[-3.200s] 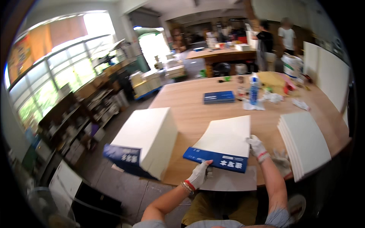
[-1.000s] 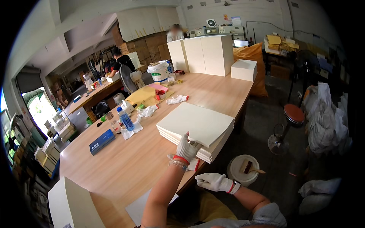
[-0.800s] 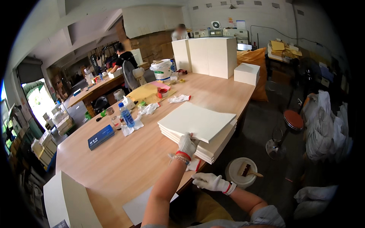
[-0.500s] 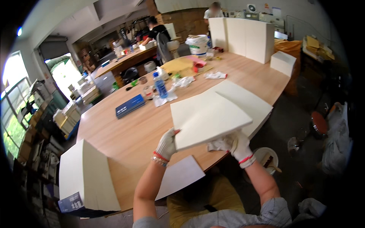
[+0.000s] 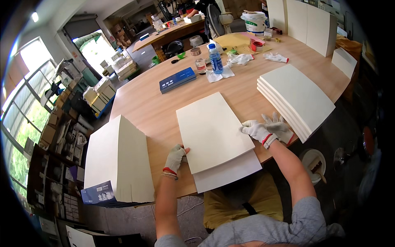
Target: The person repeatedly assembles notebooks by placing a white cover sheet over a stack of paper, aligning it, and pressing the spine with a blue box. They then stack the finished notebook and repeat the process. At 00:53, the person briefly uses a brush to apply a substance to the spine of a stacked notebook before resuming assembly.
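A white rectangular pad [image 5: 216,131] lies in front of me on the table, partly over a loose white sheet [image 5: 230,171]. My left hand [image 5: 176,159], in a white knit glove with a red cuff, holds the pad's left edge with the thumb at its rim. My right hand [image 5: 256,131], gloved the same way, closes its fingers on the right edge. Just beyond it lies an unworn white glove [image 5: 279,126], beside a stack of several similar white pads [image 5: 298,96] at the right.
A tall white paper stack [image 5: 111,152] with a blue label stands at the left edge. Farther back are a blue box [image 5: 177,80], a water bottle [image 5: 215,59], a glass jar [image 5: 200,66], white gloves [image 5: 240,59] and a bucket [image 5: 254,22]. Large white panels [image 5: 308,24] stand at the back right.
The pad has come down from a raised, tilted position over the right stack to lie flat in front of me. Both hands moved with it, and my view has turned.
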The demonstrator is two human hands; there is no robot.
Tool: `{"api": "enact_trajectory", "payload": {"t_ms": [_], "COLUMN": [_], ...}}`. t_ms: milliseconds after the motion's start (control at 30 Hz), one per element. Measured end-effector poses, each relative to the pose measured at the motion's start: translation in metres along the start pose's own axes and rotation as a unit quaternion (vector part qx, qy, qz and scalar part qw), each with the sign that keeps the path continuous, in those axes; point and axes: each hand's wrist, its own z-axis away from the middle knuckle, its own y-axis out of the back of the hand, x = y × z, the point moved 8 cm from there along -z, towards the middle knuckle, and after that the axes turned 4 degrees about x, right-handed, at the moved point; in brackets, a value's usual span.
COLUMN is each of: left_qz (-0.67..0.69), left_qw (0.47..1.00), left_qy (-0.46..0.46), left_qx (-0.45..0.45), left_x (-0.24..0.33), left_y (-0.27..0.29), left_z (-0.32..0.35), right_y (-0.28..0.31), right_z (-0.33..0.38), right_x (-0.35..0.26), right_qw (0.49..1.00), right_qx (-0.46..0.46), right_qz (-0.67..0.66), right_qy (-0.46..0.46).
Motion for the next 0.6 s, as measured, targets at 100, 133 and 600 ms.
{"api": "enact_trajectory", "payload": {"t_ms": [100, 133, 600], "left_qz": [-0.068, -0.084, -0.521], "left_qw": [0.997, 0.996, 0.816], "left_qy": [-0.01, -0.009, -0.212], "left_qx": [0.028, 0.035, 0.134], "left_x": [0.0, -0.001, -0.026], "left_y": [0.01, 0.01, -0.026], "left_z": [0.002, 0.002, 0.137], "right_y": [-0.006, -0.007, 0.003], "right_z": [0.003, 0.006, 0.016], "right_x": [-0.014, -0.017, -0.028], "right_qw": [1.0, 1.0, 0.988], "right_qx": [-0.007, -0.01, -0.006], "right_qz": [0.006, 0.011, 0.15], "right_qy": [0.001, -0.005, 0.014]}}
